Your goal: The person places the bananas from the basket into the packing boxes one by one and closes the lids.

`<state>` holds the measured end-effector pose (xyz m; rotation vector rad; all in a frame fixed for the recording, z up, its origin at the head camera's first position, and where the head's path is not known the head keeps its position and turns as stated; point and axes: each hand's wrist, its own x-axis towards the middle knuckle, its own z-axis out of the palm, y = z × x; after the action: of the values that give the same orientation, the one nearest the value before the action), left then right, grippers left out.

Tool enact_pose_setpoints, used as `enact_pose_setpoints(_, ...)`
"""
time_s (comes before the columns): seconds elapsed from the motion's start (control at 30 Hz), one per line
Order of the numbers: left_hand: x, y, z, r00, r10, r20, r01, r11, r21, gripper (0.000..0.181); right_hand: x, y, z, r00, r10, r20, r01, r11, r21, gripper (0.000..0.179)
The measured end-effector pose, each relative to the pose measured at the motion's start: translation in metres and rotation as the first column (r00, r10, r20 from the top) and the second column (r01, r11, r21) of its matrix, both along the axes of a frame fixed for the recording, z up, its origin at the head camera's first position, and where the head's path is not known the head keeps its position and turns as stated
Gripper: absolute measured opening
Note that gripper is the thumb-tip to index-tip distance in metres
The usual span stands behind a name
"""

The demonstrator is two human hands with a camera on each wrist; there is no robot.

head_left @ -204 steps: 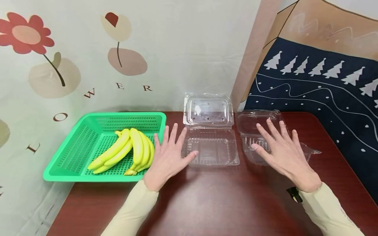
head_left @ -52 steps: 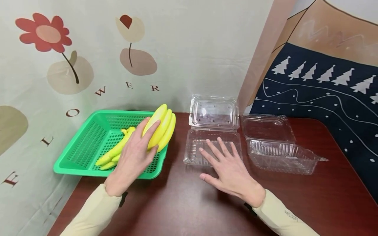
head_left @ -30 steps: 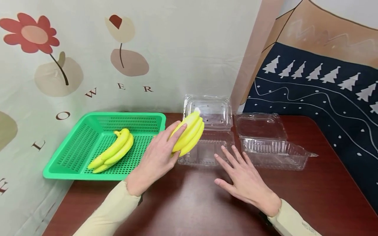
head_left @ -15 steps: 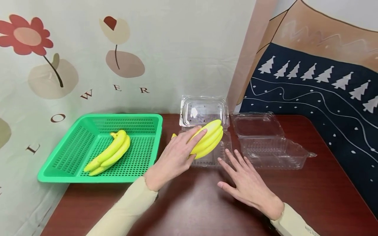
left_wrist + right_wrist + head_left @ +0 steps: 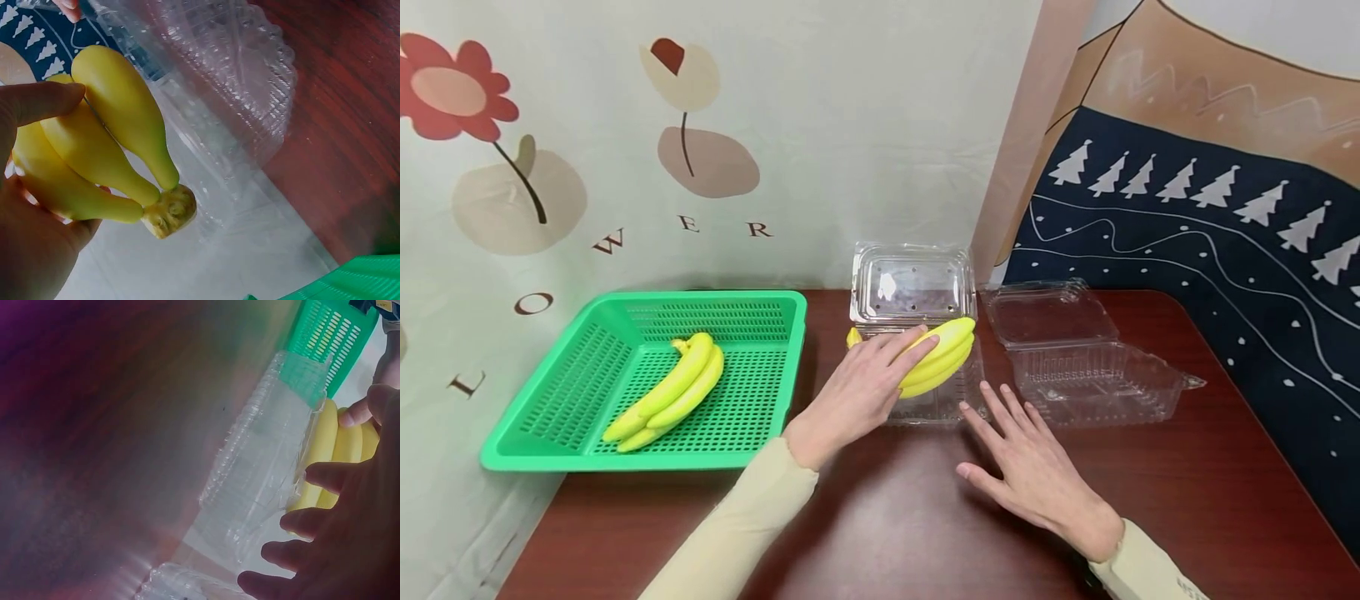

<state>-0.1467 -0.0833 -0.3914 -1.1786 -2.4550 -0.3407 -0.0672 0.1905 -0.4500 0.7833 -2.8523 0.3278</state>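
My left hand (image 5: pixel 861 387) grips a bunch of yellow bananas (image 5: pixel 942 357) over the base of a clear plastic clamshell box (image 5: pixel 917 410), whose lid stands raised behind it. In the left wrist view the thumb lies across the bananas (image 5: pixel 94 156), and their brown stem end points away from the palm. My right hand (image 5: pixel 1037 467) is spread, fingers extended, by the box's front right corner and holds nothing. A second bunch of bananas (image 5: pixel 670 396) lies in a green plastic basket (image 5: pixel 793 367) on the left.
Another clear clamshell box (image 5: pixel 1097 387) sits with its lid folded back, to the right of the first. All stand on a dark red-brown table (image 5: pixel 925 517). A printed curtain (image 5: pixel 850 125) hangs right behind the table's back edge.
The left hand has lifted one banana bunch from the basket and carried it right, over the nearer box. The right hand has shifted from the right box to the first box's right front corner.
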Motion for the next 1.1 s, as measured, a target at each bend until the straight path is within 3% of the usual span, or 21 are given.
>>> enact_pose_setpoints(0.53, -0.014, 0.007, -0.014, 0.997, -0.072, 0.039, 0.074, 0.995, -0.061, 0.079, 0.0, 0.001, -0.005, 1.0, -0.008, -0.002, 0.008, 1.0, 0.03, 0.076)
enact_pose_setpoints(1.1, -0.024, 0.008, -0.025, 0.995, -0.048, 0.083, 0.058, 0.992, -0.112, 0.073, 0.0, 0.0, -0.006, 1.0, -0.015, 0.004, 0.015, 0.999, 0.03, 0.076)
